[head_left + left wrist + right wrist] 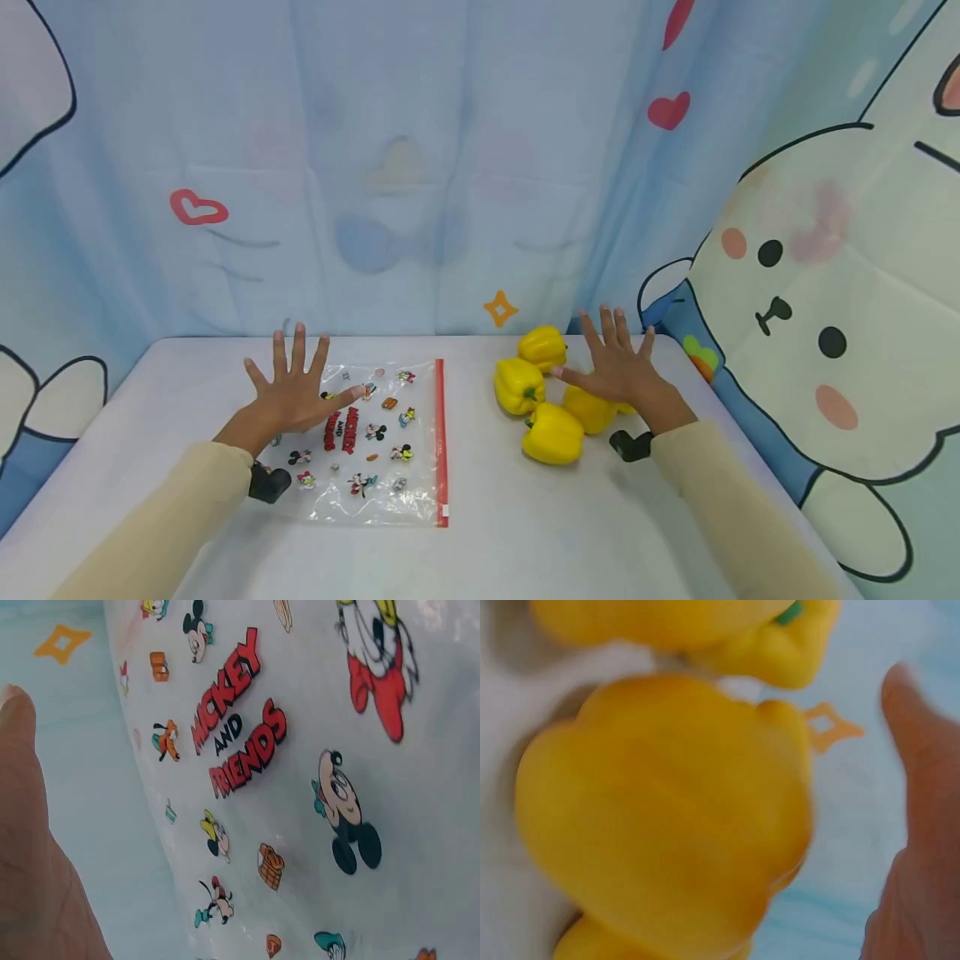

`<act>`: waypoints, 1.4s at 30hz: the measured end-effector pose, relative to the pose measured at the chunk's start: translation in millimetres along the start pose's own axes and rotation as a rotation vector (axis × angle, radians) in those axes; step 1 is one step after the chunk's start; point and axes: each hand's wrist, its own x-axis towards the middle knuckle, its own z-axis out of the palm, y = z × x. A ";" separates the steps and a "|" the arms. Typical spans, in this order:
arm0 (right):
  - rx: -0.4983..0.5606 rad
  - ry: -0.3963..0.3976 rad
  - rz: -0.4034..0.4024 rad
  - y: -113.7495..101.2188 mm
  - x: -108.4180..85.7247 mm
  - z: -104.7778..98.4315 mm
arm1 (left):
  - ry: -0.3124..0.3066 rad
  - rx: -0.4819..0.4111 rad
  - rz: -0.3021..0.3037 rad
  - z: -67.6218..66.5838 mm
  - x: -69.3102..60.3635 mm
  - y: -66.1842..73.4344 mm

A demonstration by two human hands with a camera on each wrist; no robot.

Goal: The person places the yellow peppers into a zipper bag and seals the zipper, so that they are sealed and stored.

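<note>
A clear zip bag [382, 492] with a red zip edge and cartoon prints lies flat on the left of the table. Over its left part is my left hand [292, 398], fingers straight and spread, holding nothing. In the left wrist view the printed bag [300, 712] fills most of the picture. Several yellow bell peppers [553, 435] with green stems sit in a cluster right of the bag. My right hand [618, 369], fingers spread, hovers over the right side of the cluster and partly hides it. A yellow bell pepper [667, 817] looms large in the right wrist view.
The white table [487, 550] runs back to a light blue curtain [450, 125] with cartoon figures. Black wrist cameras [268, 483] sit at both sleeve cuffs. Table surface shows between the bag and the peppers.
</note>
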 end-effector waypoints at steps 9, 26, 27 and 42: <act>0.335 0.103 -0.195 -39.3 -20.8 -4.8 | -0.014 -0.130 0.099 10.8 -13.2 24.3; 0.496 0.054 -0.461 -130.9 -59.7 39.9 | -0.073 -0.186 0.268 49.1 -36.2 70.2; 0.502 0.024 -0.465 -134.6 -60.6 43.2 | -0.079 -0.193 0.269 50.6 -38.0 72.4; 0.380 -0.244 -0.388 -146.0 -59.7 78.2 | -0.160 -0.306 0.230 69.0 -49.4 95.7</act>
